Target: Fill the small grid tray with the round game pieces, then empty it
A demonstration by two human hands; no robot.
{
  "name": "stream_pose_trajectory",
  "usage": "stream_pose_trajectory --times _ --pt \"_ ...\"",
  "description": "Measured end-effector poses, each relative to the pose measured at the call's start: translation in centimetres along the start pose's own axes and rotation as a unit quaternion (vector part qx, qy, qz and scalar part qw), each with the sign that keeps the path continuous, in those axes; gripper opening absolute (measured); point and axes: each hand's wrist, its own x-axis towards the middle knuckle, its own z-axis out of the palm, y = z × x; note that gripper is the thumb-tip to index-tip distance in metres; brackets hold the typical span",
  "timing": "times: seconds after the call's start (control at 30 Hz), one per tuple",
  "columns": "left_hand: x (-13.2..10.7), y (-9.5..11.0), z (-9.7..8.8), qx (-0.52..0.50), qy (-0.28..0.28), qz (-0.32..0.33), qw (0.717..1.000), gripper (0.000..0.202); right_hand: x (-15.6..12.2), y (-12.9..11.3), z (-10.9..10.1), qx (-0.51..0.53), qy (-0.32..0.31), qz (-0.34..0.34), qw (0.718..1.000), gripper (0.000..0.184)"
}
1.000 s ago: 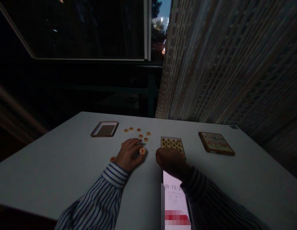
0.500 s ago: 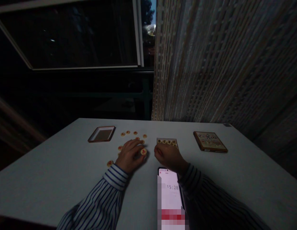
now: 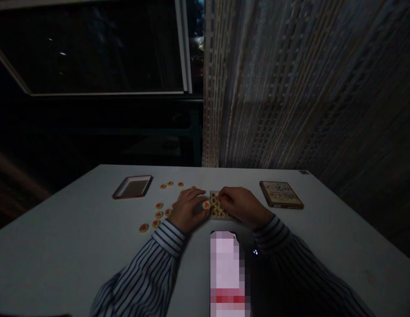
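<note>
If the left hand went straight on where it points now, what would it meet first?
Most likely the left side of the open box of pieces, just beyond the red-marked piece that the left hand holds. Depth is unclear in this single view, so it might pass above instead.

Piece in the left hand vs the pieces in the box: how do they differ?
Marking: the held piece has a red character; the boxed pieces that show clearly have dark ones.
Support: the held piece is gripped by the left hand; the boxed pieces sit in the box.
Spacing: the held piece is on its own, the boxed pieces packed close.
Shared: round, pale yellowish discs.
</note>
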Motion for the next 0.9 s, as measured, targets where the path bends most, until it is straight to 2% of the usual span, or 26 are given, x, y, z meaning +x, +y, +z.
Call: stream_pose_trajectory --times 0.33,0.57,0.9 --pt "2.0 0.8 2.3 -0.035 0.0 0.001 0.999 0.026 -0.2 1.8 -1.3 0.012 0.003 0.03 0.999 0.022" --pt "1.1 0.7 3.8 -0.05 0.03 0.009 0.998 0.023 0.3 2.5 0.0 0.058 -0.026 0.041 0.997 0.019" --pt "0.3 0.7 4.4 -0.045 0.045 0.008 0.998 0.02 0.6 2.8 1.9 0.167 -0.081 0.044 0.982 0.014"
